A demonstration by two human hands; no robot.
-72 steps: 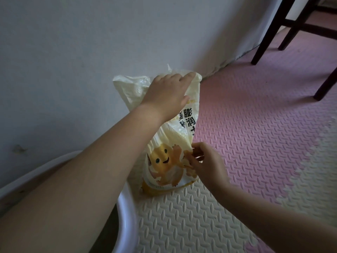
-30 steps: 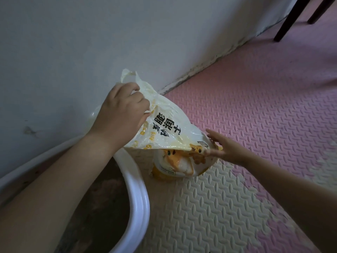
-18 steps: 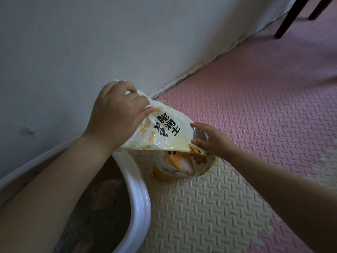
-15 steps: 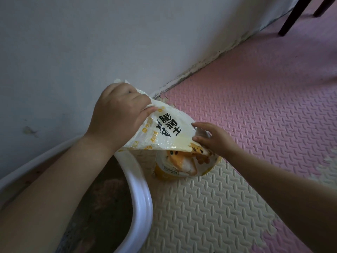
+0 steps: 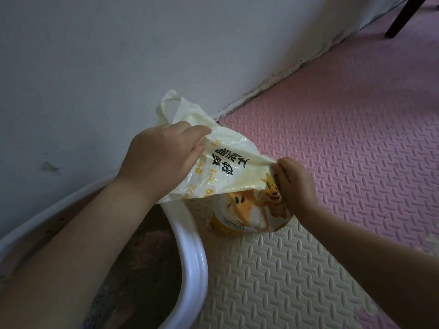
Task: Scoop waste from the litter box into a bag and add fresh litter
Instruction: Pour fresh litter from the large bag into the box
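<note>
One white litter box (image 5: 190, 252) sits nearest, lower left, partly hidden by the left forearm. Just beyond its rim, one yellow litter bag (image 5: 228, 167) stands on the foam mat (image 5: 273, 269), bent over. The left hand (image 5: 161, 157) grasps its top and the right hand (image 5: 294, 184) pinches its side. Behind are the wall (image 5: 95, 55) and one dark chair leg (image 5: 401, 17).

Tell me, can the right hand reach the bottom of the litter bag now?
Probably yes, after letting go: the right hand grips the litter bag just above its bottom, and nothing on the mat blocks it.
</note>
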